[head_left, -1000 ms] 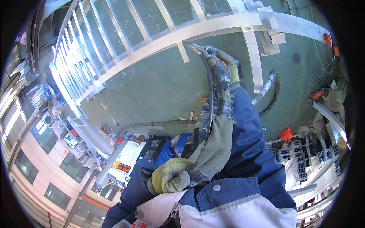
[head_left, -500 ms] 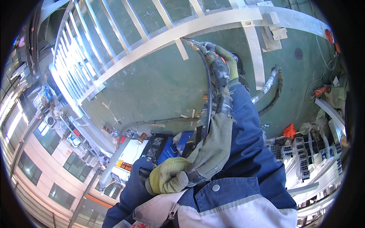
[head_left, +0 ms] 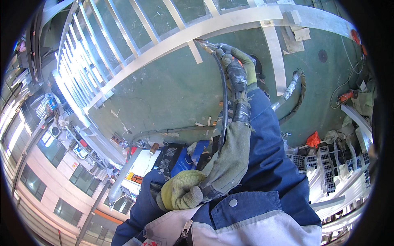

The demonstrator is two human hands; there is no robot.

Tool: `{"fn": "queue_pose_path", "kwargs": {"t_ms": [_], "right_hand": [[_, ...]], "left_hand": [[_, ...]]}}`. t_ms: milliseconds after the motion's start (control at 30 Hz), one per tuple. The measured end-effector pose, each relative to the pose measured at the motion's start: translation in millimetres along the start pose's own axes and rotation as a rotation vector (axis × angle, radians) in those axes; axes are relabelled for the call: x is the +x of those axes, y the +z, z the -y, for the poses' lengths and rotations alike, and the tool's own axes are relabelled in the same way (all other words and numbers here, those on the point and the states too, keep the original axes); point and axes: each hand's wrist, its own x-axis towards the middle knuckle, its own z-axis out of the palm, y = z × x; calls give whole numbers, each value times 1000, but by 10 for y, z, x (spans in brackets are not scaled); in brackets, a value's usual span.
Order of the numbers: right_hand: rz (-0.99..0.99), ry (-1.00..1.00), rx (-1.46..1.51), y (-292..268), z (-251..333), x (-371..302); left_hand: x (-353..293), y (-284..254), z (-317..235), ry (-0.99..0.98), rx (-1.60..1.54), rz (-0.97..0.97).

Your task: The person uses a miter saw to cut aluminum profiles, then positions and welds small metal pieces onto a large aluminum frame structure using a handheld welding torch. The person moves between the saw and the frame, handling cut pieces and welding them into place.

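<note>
My right hand (head_left: 245, 61), in a grey-green work glove, is closed around a welding torch (head_left: 237, 78) with a taped black handle. The torch's tip reaches the underside of a curved silver metal rail (head_left: 176, 37), beside a short bar stub (head_left: 195, 52). From the torch, a thin black hose (head_left: 225, 102) and a thick cable in a grey cloth sleeve (head_left: 232, 151) run back toward my chest. Close to my body, my left hand (head_left: 183, 190), in a yellow-green glove, has its fingers curled against the lower end of that sleeved cable.
Parallel bars (head_left: 117, 30) fan out from the rail on the left. A flat metal post (head_left: 274, 57) extends from the rail at right. A silver-wrapped hose (head_left: 289, 90) lies on the green floor (head_left: 164, 90). Black grid racks (head_left: 326, 168) and an orange bag (head_left: 313, 140) are at right.
The view has shifted very slightly. Both hands and the torch keep essentially the same places and grips.
</note>
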Motion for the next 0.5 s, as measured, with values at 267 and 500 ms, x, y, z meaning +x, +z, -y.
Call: {"fn": "queue_pose_path", "kwargs": {"t_ms": [267, 500], "right_hand": [[-35, 87, 120, 118, -7, -33], [18, 23, 69, 52, -27, -9]], "left_hand": [[99, -46, -156, 122, 101, 19], [18, -52, -133, 2, 125, 22]]}}
